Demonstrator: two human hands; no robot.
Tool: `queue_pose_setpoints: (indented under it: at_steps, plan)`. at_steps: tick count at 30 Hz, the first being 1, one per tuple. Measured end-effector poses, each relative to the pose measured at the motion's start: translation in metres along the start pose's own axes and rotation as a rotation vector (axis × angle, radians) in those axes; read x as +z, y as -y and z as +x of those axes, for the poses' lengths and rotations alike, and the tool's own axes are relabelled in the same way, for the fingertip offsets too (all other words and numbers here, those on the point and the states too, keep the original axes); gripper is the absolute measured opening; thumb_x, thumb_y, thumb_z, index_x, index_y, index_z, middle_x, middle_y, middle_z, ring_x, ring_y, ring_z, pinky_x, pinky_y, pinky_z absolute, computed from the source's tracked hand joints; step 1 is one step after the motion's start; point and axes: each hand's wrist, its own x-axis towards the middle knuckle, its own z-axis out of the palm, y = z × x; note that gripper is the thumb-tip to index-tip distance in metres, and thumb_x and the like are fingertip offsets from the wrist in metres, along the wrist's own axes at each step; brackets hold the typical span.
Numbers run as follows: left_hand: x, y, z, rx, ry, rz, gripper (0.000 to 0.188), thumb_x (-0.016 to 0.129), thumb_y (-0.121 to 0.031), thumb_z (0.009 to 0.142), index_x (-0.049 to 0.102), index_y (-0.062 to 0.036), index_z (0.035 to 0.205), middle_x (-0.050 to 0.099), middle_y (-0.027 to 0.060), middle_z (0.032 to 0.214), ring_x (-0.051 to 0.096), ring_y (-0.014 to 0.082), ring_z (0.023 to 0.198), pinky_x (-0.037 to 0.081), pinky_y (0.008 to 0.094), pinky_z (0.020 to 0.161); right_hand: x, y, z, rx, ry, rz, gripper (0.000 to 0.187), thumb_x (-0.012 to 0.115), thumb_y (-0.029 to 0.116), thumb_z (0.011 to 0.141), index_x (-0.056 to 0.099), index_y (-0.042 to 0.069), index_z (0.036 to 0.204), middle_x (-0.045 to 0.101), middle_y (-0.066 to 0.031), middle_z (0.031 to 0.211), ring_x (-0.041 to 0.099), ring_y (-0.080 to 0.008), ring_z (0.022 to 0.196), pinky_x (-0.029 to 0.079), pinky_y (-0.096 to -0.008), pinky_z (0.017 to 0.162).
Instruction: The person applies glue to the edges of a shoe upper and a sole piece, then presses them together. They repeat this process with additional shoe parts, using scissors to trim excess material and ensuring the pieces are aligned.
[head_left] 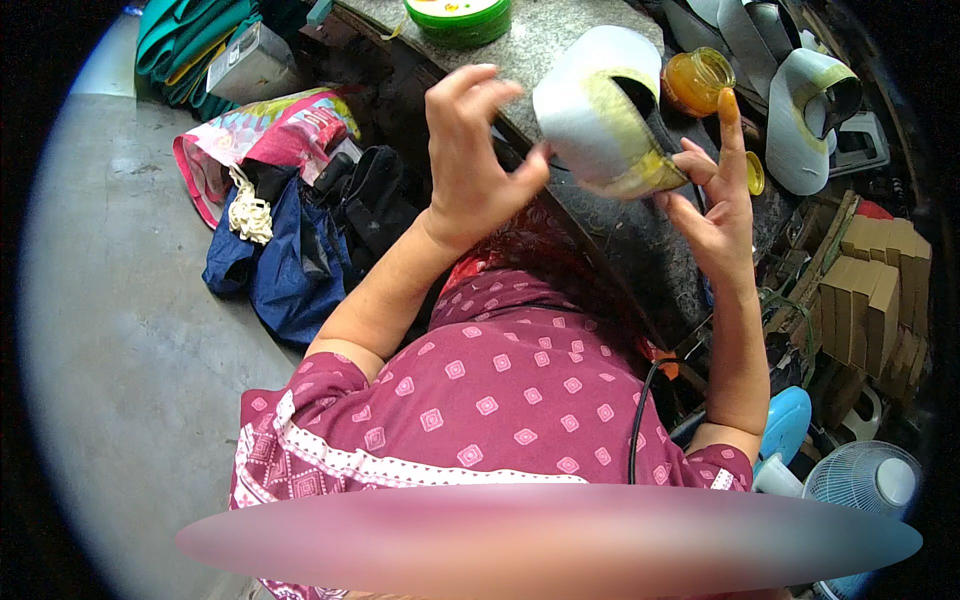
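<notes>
A white shoe upper [590, 105] with yellowish glue-like smears along its edge is held up over the bench. My right hand [715, 205] pinches its near edge between thumb and bent fingers. The index finger of that hand points up, its tip coated in orange-brown stuff. Beside that fingertip is an open glass jar [697, 82] of amber, sticky-looking stuff, tilted. My left hand [478, 160] is raised just left of the upper, its fingers apart and slightly blurred, holding nothing.
A green round tub [458, 22] sits on the grey bench top [535, 45]. More pale uppers [800, 120] lie at right, near a yellow lid [755, 173]. Stacked cardboard boxes [860, 300] and a fan [865, 475] stand lower right. Bags [300, 260] rest at left.
</notes>
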Motion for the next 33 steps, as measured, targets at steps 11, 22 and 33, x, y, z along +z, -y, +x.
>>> queue_pose_setpoints:
  at_steps: [11,22,33]
  plan:
    - [0.005,0.002,0.059,0.558,-0.070,0.159,0.054,0.077,-0.023,0.070,0.064,-0.0203,0.122,0.064,0.0072,0.119,0.060,0.0257,0.101,0.048,0.0373,0.086,-0.005,0.021,0.036,-0.373,-0.019,-0.063,0.124,0.084,0.021,0.077,-0.007,0.019,0.161,0.052,-0.0195,0.144,0.053,-0.0296,0.128,0.035,-0.0428,0.113]
    - [-0.022,-0.005,0.079,-0.016,0.309,0.060,0.054,0.073,-0.023,0.087,0.054,0.0028,0.131,0.056,0.0252,0.122,0.054,0.0379,0.116,0.042,0.0421,0.101,-0.013,0.014,0.032,-0.054,-0.226,-0.257,0.097,0.071,-0.006,0.083,0.015,0.012,0.160,0.060,-0.0182,0.136,0.067,-0.0231,0.112,0.053,-0.0352,0.097]
    - [-0.157,-0.070,0.108,0.423,-0.543,-0.276,0.046,0.043,-0.065,0.098,0.060,-0.0224,0.093,0.058,-0.0025,0.072,0.052,0.0178,0.070,0.041,0.0320,0.062,-0.023,0.005,0.027,0.066,-0.221,-0.125,0.093,0.064,-0.012,0.085,0.012,0.009,0.160,0.055,-0.0193,0.132,0.066,-0.0225,0.110,0.054,-0.0334,0.095]
